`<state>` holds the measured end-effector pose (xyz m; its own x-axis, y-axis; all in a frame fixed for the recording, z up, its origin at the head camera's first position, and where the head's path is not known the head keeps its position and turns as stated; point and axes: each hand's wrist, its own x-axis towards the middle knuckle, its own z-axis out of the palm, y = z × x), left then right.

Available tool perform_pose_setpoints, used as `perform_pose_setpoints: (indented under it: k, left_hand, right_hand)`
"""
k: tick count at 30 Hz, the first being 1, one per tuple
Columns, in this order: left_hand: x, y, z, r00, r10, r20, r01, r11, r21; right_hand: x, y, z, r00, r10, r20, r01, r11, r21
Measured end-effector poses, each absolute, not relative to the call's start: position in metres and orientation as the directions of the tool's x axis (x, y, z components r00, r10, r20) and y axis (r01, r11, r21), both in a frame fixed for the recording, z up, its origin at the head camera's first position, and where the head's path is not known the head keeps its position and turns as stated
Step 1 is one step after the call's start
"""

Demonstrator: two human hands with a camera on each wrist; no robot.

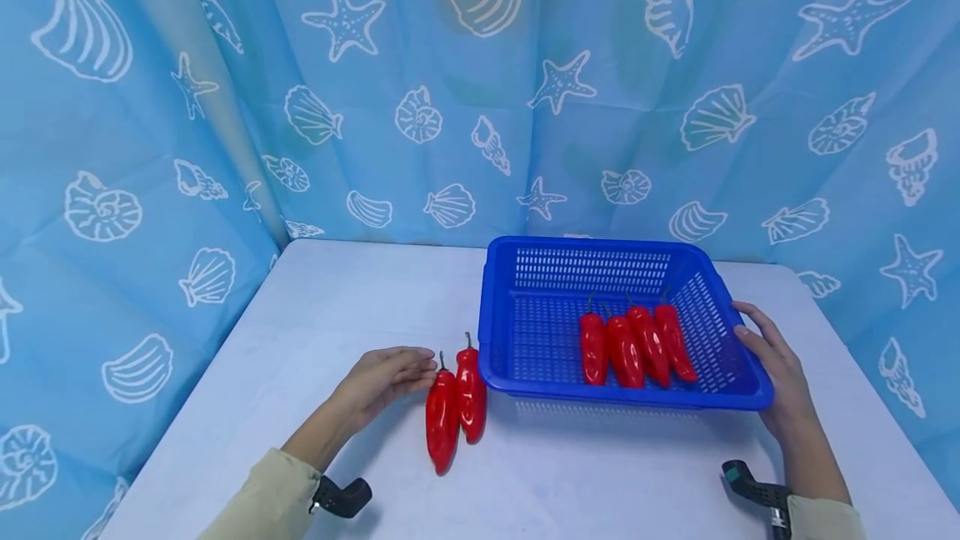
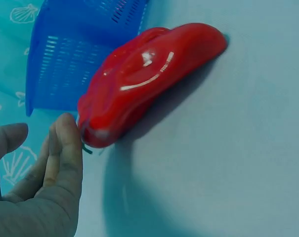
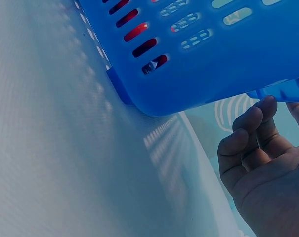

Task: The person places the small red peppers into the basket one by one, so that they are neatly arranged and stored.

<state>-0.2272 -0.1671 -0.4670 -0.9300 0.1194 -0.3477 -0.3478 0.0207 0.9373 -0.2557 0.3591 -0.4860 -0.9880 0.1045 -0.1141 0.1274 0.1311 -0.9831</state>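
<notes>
Reaching toward the stems, the left hand (image 1: 381, 383) has its fingers (image 2: 68, 148) nearly straight and slightly spread, holding nothing; whether they touch the nearest pepper (image 1: 442, 422) I cannot tell. That pepper lies on the surface (image 1: 367, 298), its side against a second pepper (image 1: 472, 400), both stems pointing away from the person. Their glossy skins look smooth enough to slip under a light pinch, yet they are probably light and fairly firm. The best hold is likely round the thick shoulder just below the stem; the thin stem itself could bend or snap. Beyond, four more peppers (image 1: 625, 351) lie in the blue basket (image 1: 592, 392), in its right half. The right hand (image 1: 783, 373) holds the basket by its right rim, fingers bent; how firmly is unclear. The slotted walls seem stiff and light, and the rim should give the surest grip.
</notes>
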Motion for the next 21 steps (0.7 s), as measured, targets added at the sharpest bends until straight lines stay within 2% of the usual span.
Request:
perform_pose_setpoints:
  k: [14,21]
  left_hand:
    - [-0.218,-0.173,-0.478,-0.924,0.082,-0.373,-0.369,0.065,0.927]
    - [-0.215,-0.175,-0.481,-0.9,0.099,-0.424,-0.418,0.077,0.905]
  right_hand:
    - [-0.256,0.359,-0.485,-0.982,0.121,-0.143,0.157,0.122,-0.98]
    - [-0.259,0.358,-0.487,-0.979,0.134,-0.157,0.176,0.142,-0.974]
